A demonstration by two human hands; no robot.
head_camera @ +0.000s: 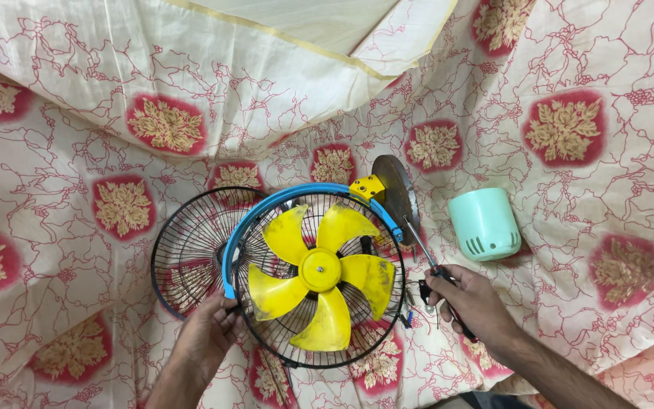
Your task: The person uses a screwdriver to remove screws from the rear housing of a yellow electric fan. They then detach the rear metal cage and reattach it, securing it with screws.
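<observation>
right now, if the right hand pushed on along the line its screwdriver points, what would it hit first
Probably the blue rim of the fan guard near the yellow block. The right hand holds the screwdriver aimed up-left, its tip already close to that spot. Depth is unclear, so it could pass just behind.

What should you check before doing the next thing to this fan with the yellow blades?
1. Left hand steadies the fan: ok, it grips the blue rim at the lower left.
2. Right hand has the tool: ok, its grip is closed on the screwdriver.
3. Screwdriver tip on a screw: cannot tell, the tip is too small to see beside the rim.
4. Yellow blades exposed: ok, the loose black grille lies behind, to the left.
5. Mint green motor cover out of the way: ok, it lies apart on the cloth, to the right.
6. Small loose parts safe: cannot tell.
</observation>
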